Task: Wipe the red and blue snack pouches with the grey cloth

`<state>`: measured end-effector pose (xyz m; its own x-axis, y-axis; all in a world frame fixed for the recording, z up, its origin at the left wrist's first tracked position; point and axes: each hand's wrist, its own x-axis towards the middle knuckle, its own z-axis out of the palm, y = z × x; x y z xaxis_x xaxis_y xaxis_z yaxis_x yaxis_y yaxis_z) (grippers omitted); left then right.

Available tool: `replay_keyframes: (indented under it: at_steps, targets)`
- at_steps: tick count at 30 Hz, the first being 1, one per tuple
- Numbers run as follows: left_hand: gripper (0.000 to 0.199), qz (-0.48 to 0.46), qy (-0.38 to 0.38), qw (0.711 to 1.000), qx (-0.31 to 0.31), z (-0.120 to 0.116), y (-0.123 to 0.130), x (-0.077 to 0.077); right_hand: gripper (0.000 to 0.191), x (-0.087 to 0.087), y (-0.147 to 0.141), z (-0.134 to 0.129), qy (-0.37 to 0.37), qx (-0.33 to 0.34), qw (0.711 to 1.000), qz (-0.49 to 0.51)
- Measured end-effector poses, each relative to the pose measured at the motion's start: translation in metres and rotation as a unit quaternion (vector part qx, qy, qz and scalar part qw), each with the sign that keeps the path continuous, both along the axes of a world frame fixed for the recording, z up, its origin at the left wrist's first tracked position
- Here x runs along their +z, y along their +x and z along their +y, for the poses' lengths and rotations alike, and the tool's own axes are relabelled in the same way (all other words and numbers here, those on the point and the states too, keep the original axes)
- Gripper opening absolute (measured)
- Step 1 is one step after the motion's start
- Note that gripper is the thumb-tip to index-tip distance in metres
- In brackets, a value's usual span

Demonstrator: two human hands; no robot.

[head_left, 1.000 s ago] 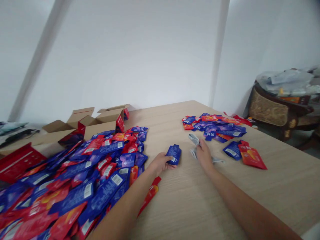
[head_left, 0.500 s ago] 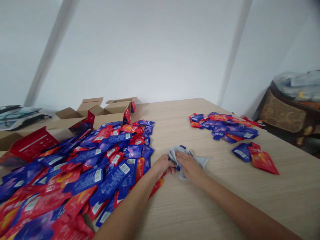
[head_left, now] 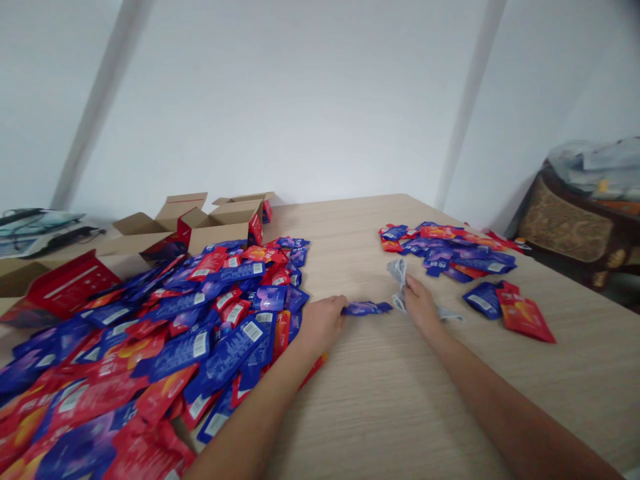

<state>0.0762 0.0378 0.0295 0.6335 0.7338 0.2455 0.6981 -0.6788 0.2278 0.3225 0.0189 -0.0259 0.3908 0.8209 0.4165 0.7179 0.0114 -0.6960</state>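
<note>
Pinched in my left hand (head_left: 324, 323) is the near end of a blue-purple packet (head_left: 367, 308), which points right above the wooden table. My right hand (head_left: 420, 305) is closed on a grey cloth (head_left: 399, 275), a short way right of the packet and apart from it. Part of the cloth trails out on the right side of the hand. A large heap of red and blue packets (head_left: 200, 343) lies to the left of my left hand. Beyond my right hand is a smaller pile of packets (head_left: 445, 250), with a blue packet (head_left: 483, 300) and a red packet (head_left: 527, 319) nearer.
Open cardboard boxes (head_left: 227, 223) stand behind the large heap at the left. Papers and a dark cable (head_left: 37, 230) lie at the far left. A patterned chair (head_left: 565, 217) loaded with plastic-wrapped things stands past the table's right edge. A white wall rises behind.
My right hand has moved right with the cloth, off the packet. My left hand has shifted slightly up, and the packet it holds now shows uncovered.
</note>
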Motion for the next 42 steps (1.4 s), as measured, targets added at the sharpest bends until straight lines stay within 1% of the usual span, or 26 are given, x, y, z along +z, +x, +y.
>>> replay_keyframes:
  at_steps: [1, 2, 4, 5, 6, 8, 9, 11, 15, 18, 20, 21, 22, 25, 26, 29, 30, 31, 32, 33, 34, 35, 37, 39, 40, 42]
  targets:
    - [0.020, 0.030, 0.018, 0.999, -0.009, -0.002, 0.001, -0.001, 0.045, 0.001, -0.005, -0.003, 0.020, 0.001, 1.000, 0.004]
    - [0.020, 0.052, 0.032, 0.998, -0.017, -0.004, 0.001, -0.002, 0.045, 0.002, -0.014, -0.006, 0.034, 0.024, 0.999, -0.004]
    - [0.019, 0.076, 0.054, 0.995, -0.041, -0.006, 0.003, -0.006, 0.044, 0.002, -0.039, -0.016, 0.036, 0.119, 0.991, -0.048]
    - [0.020, 0.081, 0.062, 0.993, -0.055, -0.006, 0.003, -0.008, 0.044, 0.002, -0.053, -0.021, 0.016, 0.184, 0.979, -0.083]
    - [0.021, 0.086, 0.065, 0.992, -0.066, -0.006, 0.003, -0.010, 0.046, 0.002, -0.066, -0.026, -0.004, 0.229, 0.966, -0.123]
    - [0.024, 0.098, 0.060, 0.991, -0.074, -0.005, 0.003, -0.013, 0.054, 0.002, -0.085, -0.032, -0.055, 0.248, 0.950, -0.184]
    - [0.024, 0.105, 0.054, 0.990, -0.071, -0.004, 0.004, -0.014, 0.058, 0.003, -0.089, -0.033, -0.079, 0.242, 0.945, -0.205]
    - [0.022, 0.113, 0.042, 0.991, -0.058, -0.003, 0.004, -0.015, 0.061, 0.003, -0.085, -0.029, -0.120, 0.213, 0.942, -0.228]
    - [0.020, 0.080, 0.034, 0.996, -0.036, -0.001, 0.004, -0.010, 0.062, 0.002, -0.053, -0.012, -0.152, 0.149, 0.946, -0.242]
    - [0.013, -0.015, 0.023, 1.000, 0.000, 0.005, -0.005, -0.002, 0.061, -0.003, -0.033, -0.002, -0.159, 0.108, 0.950, -0.247]
    - [0.007, -0.132, -0.007, 0.990, 0.044, 0.012, -0.015, 0.006, 0.060, -0.008, -0.025, 0.001, -0.161, 0.087, 0.952, -0.246]
    - [0.009, -0.202, -0.036, 0.976, 0.068, 0.017, -0.022, 0.011, 0.060, -0.010, -0.023, 0.002, -0.159, 0.082, 0.952, -0.247]
    - [0.011, -0.270, -0.074, 0.956, 0.089, 0.023, -0.030, 0.016, 0.060, -0.013, -0.022, 0.003, -0.156, 0.081, 0.953, -0.248]
    - [0.018, -0.442, -0.187, 0.868, 0.128, 0.046, -0.062, 0.035, 0.061, -0.017, -0.022, 0.002, -0.147, 0.080, 0.953, -0.253]
    - [0.019, -0.489, -0.204, 0.837, 0.134, 0.054, -0.075, 0.041, 0.061, -0.017, -0.022, 0.002, -0.146, 0.078, 0.953, -0.253]
    - [0.013, -0.642, -0.185, 0.728, 0.155, 0.074, -0.110, 0.057, 0.060, -0.014, -0.026, 0.000, -0.146, 0.076, 0.954, -0.250]
    - [0.010, -0.666, -0.209, 0.696, 0.167, 0.080, -0.117, 0.060, 0.060, -0.012, -0.028, -0.001, -0.147, 0.078, 0.954, -0.250]
    - [0.010, -0.676, -0.239, 0.674, 0.175, 0.084, -0.119, 0.062, 0.059, -0.009, -0.030, -0.001, -0.148, 0.080, 0.954, -0.249]
    - [0.013, -0.669, -0.279, 0.665, 0.181, 0.087, -0.117, 0.062, 0.059, -0.007, -0.033, -0.002, -0.150, 0.084, 0.953, -0.249]
    - [0.017, -0.647, -0.321, 0.668, 0.181, 0.089, -0.109, 0.060, 0.058, -0.005, -0.036, -0.003, -0.151, 0.089, 0.952, -0.249]
    - [0.021, -0.615, -0.354, 0.682, 0.176, 0.091, -0.098, 0.056, 0.057, -0.003, -0.040, -0.003, -0.152, 0.095, 0.952, -0.249]
    - [0.023, -0.577, -0.377, 0.705, 0.166, 0.092, -0.082, 0.052, 0.056, -0.002, -0.044, -0.004, -0.151, 0.102, 0.951, -0.248]
    - [0.026, -0.479, -0.394, 0.771, 0.141, 0.097, -0.041, 0.041, 0.053, 0.001, -0.052, -0.006, -0.148, 0.117, 0.951, -0.245]
    - [0.030, -0.342, -0.371, 0.855, 0.114, 0.104, 0.006, 0.029, 0.051, 0.004, -0.060, -0.008, -0.142, 0.131, 0.952, -0.238]
    - [0.031, -0.259, -0.340, 0.898, 0.108, 0.108, 0.030, 0.024, 0.050, 0.005, -0.063, -0.009, -0.140, 0.138, 0.952, -0.234]
    - [0.033, -0.194, -0.306, 0.928, 0.084, 0.118, 0.078, 0.014, 0.048, 0.007, -0.067, -0.011, -0.133, 0.143, 0.955, -0.225]
